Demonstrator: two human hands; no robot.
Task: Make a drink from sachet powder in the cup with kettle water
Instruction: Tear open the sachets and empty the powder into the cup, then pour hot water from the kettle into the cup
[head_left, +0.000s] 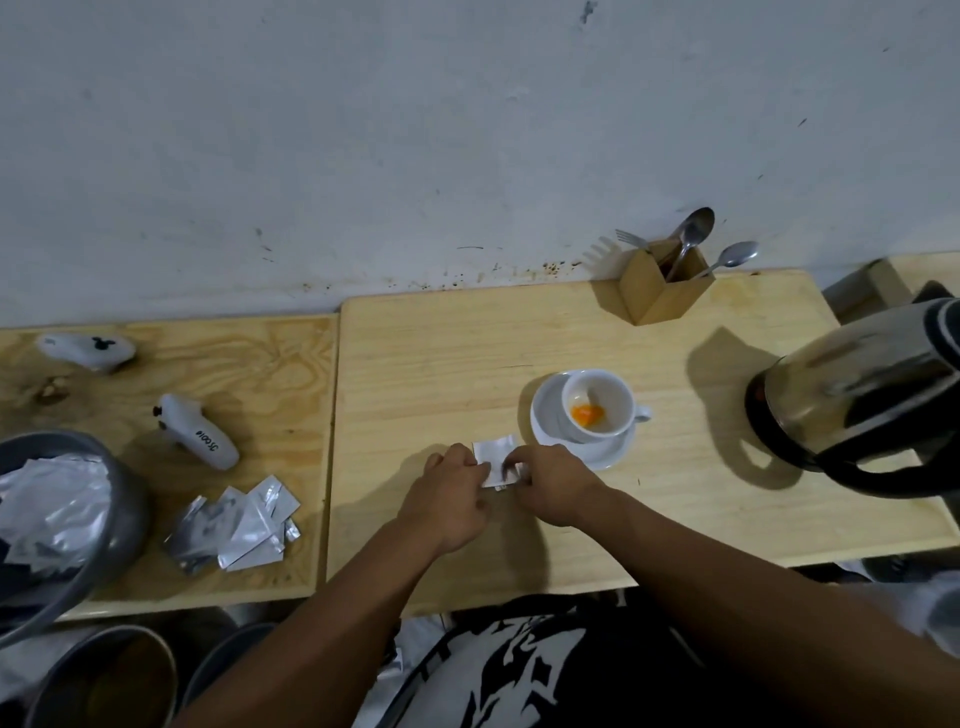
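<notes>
A white cup (600, 402) stands on a white saucer (550, 426) in the middle of the light wooden table; orange powder (588, 414) lies at its bottom. Just left of the saucer, a small white sachet (496, 454) is pinched between both hands. My left hand (447, 499) grips its left edge and my right hand (553, 480) grips its right edge, low over the tabletop. A steel kettle (862, 395) with a black handle stands at the table's right edge.
A wooden holder (662, 288) with spoons and a fork stands at the back by the wall. On the left table lie several opened silver sachets (236, 525), two white controllers (200, 434) and a grey bin (57, 509) with foil wrappers.
</notes>
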